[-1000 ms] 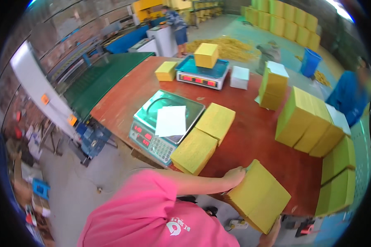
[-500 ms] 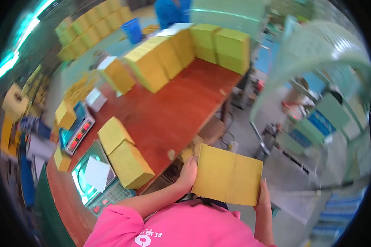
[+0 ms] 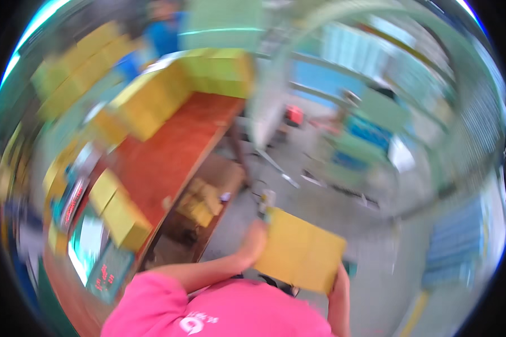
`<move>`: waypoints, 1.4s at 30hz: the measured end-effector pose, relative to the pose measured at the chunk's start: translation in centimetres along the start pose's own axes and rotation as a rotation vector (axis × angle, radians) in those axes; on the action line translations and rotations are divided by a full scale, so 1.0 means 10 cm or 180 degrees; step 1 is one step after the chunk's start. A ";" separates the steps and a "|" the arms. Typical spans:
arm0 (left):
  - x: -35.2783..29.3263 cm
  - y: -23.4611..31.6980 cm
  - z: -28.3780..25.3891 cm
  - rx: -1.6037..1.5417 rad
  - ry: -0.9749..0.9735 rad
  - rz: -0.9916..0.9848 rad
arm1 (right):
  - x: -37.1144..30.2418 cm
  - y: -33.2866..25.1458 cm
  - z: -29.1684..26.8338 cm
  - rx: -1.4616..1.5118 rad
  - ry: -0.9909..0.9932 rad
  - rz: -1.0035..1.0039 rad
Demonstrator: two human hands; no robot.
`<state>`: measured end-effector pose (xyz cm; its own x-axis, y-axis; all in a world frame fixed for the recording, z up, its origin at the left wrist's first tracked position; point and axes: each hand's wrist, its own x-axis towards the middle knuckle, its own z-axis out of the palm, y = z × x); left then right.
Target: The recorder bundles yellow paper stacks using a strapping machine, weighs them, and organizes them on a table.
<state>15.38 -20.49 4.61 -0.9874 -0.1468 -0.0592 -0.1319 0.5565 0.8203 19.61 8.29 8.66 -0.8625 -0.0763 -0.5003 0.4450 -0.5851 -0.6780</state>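
Between my two hands, in front of my body, is a thick stack of yellow paper [image 3: 301, 250] with a faint line down its middle. My left hand [image 3: 254, 242] grips its left side, blurred by motion. At the lower right side my right hand [image 3: 338, 283] is closed on the edge. The fingers under the stack are hidden. To the left, two more yellow stacks [image 3: 120, 216] lie end to end on the red-brown table [image 3: 168, 143], beside a scale [image 3: 102, 272] with red digits.
Rows of yellow stacks [image 3: 152, 101] line the table's far side. A second scale [image 3: 73, 202] stands at the left. Under the table is a shelf holding yellow pieces [image 3: 199, 202]. A large round fan guard [image 3: 264, 101] and pale green machine [image 3: 360, 140] stand right. A person in blue [image 3: 162, 36] is far back.
My view has swung to the right, so the table has shifted left in the picture and its lower shelf shows. The stack stays held in both hands.
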 end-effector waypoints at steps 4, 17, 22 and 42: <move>-0.02 0.56 0.90 -0.0578 0.0684 -0.0216 | -0.07 -0.36 -0.55 -0.0352 -0.0632 -0.0206; -0.56 0.88 0.99 -0.1480 0.1424 -0.1985 | 0.64 -1.18 -0.47 -0.1628 -0.0660 0.1227; -0.47 0.67 0.84 -0.1300 0.1745 -0.1861 | 0.87 -1.00 -0.28 -0.1595 -0.0956 0.1559; 0.10 0.75 2.05 -0.0642 0.1839 -0.0847 | 1.72 -0.92 -0.41 -0.1759 -0.2203 0.1472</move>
<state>11.62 0.33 -0.97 -0.7104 -0.7038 -0.0062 -0.2903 0.2850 0.9135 1.63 15.70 4.07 -0.4483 -0.7581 -0.4736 0.6704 0.0652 -0.7391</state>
